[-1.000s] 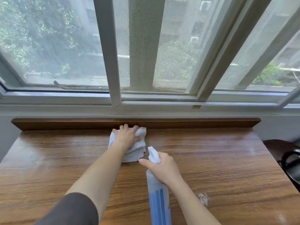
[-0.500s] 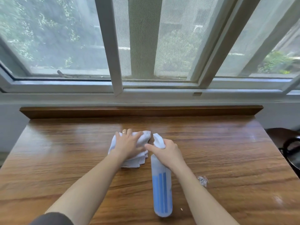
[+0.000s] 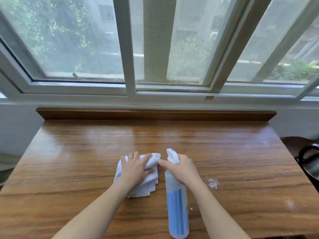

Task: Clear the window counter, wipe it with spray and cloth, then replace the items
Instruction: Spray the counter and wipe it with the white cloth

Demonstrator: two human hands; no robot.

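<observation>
The right hand (image 3: 183, 169) grips the spray bottle (image 3: 177, 204) just below its white nozzle (image 3: 172, 155), fingers curled round the neck, with the forefinger stretched out to the left so that its tip comes right up against the cloth (image 3: 146, 180). The bottle is clear with blue stripes down its side, and its base points back toward the person while the nozzle points toward the window (image 3: 155, 49) (whether the base rests on the wood or is held just off it cannot be told). The left hand (image 3: 136, 169) lies on top of the cloth, just left of the bottle, palm down, fingers spread and bent over a bunched fold at the cloth's far edge, the thumb tucked against its right side; a ring (image 3: 130, 156) shows on one finger. The cloth is white, folded in loose layers, and sits flat on the wooden counter (image 3: 69, 161), its near corners sticking out from under the wrist. To the right of the bottle, near the right forearm, there is a small whitish patch (image 3: 213, 183) on the wood. Beyond the bottle the counter ends at a low wooden ledge (image 3: 155, 114) under the window frame. Far right of the bottle, off the counter's edge, stands a dark chair (image 3: 309, 159).
</observation>
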